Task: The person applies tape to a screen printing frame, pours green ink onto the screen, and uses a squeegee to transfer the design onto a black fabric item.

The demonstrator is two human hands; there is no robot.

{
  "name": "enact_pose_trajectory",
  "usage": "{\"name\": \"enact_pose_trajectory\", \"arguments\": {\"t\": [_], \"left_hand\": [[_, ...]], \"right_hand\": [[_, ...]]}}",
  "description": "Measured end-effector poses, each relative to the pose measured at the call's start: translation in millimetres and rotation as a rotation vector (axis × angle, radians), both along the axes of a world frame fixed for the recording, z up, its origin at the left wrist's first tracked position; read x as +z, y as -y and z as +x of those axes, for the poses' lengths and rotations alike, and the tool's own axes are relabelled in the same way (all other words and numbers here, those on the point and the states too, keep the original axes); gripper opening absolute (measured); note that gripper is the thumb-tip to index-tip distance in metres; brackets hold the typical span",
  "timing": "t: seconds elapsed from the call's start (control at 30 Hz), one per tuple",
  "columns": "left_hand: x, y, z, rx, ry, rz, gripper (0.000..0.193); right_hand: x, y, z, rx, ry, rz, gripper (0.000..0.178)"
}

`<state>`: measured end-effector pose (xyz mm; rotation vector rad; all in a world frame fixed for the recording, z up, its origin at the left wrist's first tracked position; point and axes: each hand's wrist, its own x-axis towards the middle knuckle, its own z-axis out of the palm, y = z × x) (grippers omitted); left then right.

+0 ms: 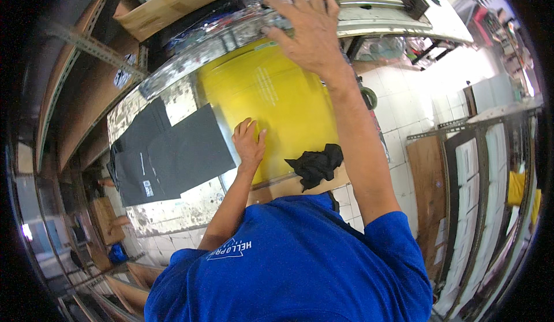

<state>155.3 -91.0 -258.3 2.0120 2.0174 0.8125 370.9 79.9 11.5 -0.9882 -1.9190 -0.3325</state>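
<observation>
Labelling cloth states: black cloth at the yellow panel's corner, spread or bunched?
Bunched: the black cloth lies crumpled, with folds and an uneven outline.

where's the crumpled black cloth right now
In the head view, the black cloth lies at the near right corner of the yellow panel, right of the left hand.

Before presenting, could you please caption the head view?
Left hand over a flat yellow panel, right hand near its far edge, crumpled black cloth at its near-right corner.
</observation>
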Motion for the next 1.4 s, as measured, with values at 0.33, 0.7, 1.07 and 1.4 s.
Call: {"name": "enact_pose_trajectory", "arguments": {"t": [0.33,0.7,1.07,1.4], "left_hand": [[9.2,-47.3,25.3,-0.135,-0.185,0.050,0.061],[13.0,-45.9,29.5,-0.202,-0.209,-0.007,0.055],[7.9,-43.8,27.5,-0.256,-0.164,0.061,0.045],[7.0,-41.9,24.4,-0.318,0.000,0.218,0.039]], "right_hand": [[5.9,3.5,-2.6,0.003,0.031,-0.073,0.048],[11.3,5.9,-3.2,0.021,0.051,-0.072,0.049],[9.7,6.5,-2.3,0.025,0.061,-0.075,0.049],[23.9,14.2,-6.6,0.016,0.061,-0.114,0.052]]}}
